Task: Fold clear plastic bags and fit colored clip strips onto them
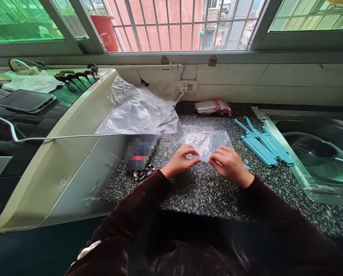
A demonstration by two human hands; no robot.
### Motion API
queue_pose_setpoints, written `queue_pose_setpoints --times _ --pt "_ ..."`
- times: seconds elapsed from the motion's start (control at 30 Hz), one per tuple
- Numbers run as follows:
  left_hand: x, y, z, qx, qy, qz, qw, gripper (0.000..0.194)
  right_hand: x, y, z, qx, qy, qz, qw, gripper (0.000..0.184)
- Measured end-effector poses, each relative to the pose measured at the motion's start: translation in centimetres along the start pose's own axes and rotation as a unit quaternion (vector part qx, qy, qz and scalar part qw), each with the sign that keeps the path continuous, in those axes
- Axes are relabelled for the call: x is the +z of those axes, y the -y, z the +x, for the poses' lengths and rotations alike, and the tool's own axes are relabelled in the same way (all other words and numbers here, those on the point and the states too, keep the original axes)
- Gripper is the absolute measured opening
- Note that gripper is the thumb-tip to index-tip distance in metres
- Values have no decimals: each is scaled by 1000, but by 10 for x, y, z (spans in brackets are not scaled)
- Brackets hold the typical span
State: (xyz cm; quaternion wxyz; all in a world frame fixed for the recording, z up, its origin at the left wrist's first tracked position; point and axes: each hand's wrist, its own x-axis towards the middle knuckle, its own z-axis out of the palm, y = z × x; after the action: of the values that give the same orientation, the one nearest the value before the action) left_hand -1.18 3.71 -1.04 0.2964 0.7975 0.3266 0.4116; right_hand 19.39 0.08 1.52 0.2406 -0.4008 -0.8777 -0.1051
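Note:
A small clear plastic bag (207,140) lies flat on the speckled granite counter (200,191) in front of me. My left hand (180,160) pinches the bag's near edge on the left side. My right hand (229,165) pinches the same edge on the right side. Both hands' fingers are pressed together on the plastic. A pile of teal sealing sticks (262,142) lies to the right of the bag, apart from my hands.
A large crumpled clear bag (139,111) sits at the back left. A blurred dark packet (141,150) lies beside my left hand. A stack of small bags (213,107) is near the wall. A steel sink (317,149) holds a bowl. A stove (59,126) with a phone (26,100) stands left.

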Motion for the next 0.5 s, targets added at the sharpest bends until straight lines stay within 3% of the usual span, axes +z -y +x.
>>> queue_pose_setpoints --times 0.5 --pt "-1 3 1 -28 -33 -63 997 34 -12 -6 0 6 -24 -24 999 19"
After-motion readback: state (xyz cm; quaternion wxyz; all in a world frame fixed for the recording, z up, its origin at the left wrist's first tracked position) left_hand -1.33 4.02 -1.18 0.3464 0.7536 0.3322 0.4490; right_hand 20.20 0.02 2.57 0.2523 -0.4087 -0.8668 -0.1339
